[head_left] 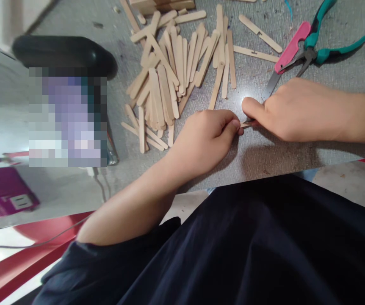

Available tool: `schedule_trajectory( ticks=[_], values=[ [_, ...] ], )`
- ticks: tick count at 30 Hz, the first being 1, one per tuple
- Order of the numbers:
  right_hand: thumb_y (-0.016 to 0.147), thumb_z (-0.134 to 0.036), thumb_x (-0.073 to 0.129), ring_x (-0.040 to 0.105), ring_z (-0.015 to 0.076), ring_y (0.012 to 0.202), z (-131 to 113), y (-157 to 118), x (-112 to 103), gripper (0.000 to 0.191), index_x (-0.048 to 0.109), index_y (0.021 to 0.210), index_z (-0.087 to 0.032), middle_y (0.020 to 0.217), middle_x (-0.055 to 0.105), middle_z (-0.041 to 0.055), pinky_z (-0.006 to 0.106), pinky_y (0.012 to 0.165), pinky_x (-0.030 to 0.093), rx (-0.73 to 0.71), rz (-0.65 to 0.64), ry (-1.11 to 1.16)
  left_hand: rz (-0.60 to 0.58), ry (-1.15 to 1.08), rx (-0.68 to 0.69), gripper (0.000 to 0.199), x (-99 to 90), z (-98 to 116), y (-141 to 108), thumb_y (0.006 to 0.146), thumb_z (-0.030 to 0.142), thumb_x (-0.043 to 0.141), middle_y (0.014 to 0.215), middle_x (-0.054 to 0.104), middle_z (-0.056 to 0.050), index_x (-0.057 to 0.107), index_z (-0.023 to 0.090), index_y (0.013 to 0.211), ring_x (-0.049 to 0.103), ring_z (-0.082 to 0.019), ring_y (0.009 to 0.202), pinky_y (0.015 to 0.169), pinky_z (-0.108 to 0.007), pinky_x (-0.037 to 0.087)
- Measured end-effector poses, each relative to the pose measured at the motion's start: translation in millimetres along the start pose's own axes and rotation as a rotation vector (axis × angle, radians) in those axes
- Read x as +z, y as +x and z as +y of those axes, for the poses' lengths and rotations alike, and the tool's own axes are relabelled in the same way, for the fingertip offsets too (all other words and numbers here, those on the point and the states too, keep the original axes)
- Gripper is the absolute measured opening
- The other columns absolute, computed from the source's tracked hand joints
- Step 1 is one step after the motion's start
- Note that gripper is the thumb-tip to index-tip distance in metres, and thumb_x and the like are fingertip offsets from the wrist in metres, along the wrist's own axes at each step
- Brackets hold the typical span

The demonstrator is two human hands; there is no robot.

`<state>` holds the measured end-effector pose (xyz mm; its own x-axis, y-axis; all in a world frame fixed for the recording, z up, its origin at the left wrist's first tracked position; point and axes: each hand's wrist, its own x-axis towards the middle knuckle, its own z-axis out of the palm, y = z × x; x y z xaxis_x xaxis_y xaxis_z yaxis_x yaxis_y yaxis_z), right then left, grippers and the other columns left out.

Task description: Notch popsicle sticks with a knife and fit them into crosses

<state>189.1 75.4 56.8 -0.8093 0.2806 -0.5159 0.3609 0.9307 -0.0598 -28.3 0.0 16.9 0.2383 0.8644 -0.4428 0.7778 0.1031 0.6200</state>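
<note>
My left hand (214, 131) is closed, with thumb and finger pinching a small wooden craft stick (245, 125) whose end juts out to the right. My right hand (290, 110) is closed around a tool mostly hidden by its fingers. Only a thin dark metal tip (249, 121) shows, touching or close to the stick's end. Just beyond the right hand lies a pink-handled knife (293, 47), its blade running toward that hand. Teal-handled long-nose pliers (310, 54) lie open, with one jaw over the knife's handle.
A loose pile of craft sticks (166, 80) spreads beyond my left hand. Two notched sticks (260, 34) lie near the knife. A wooden block (160, 4) stands at the far edge. On the left are a black rounded object (64, 53), a pixelated area and a purple power socket (7, 190).
</note>
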Motion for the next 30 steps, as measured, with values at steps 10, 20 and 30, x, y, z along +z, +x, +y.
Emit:
schedule_trajectory(
  ticks=[10,20,30],
  values=[
    [0.118,-0.018,0.032,0.048,0.0246,0.055,-2.9,2.0,1.5,0.04,0.059,0.147,-0.012,0.068,0.06,0.0,0.037,0.055,0.027,0.034,-0.027,-0.066,0.018,0.006,0.012,0.031,0.0,-1.3,0.3,0.108,0.033,0.053,0.088,0.083,-0.005,0.076,0.025,0.089,0.075,-0.026,0.085,0.086,-0.04,0.053],
    [0.116,-0.016,0.034,0.041,0.0229,0.054,-1.5,1.5,2.3,0.037,0.06,0.142,-0.012,0.07,0.062,0.0013,0.038,0.056,0.026,0.031,-0.019,-0.048,0.026,0.029,0.017,0.03,0.0,0.5,0.2,0.106,0.029,0.054,0.081,0.079,-0.005,0.077,0.026,0.088,0.076,-0.027,0.086,0.088,-0.041,0.053],
    [0.118,-0.02,0.034,0.033,0.0222,0.051,1.5,-0.5,-1.6,0.043,0.055,0.153,-0.011,0.068,0.057,-0.0012,0.037,0.052,0.025,0.011,-0.012,-0.006,0.017,0.012,0.003,0.031,-0.3,0.5,-0.6,0.108,0.029,0.053,0.087,0.083,-0.006,0.076,0.026,0.088,0.075,-0.026,0.084,0.088,-0.041,0.053]
  ],
)
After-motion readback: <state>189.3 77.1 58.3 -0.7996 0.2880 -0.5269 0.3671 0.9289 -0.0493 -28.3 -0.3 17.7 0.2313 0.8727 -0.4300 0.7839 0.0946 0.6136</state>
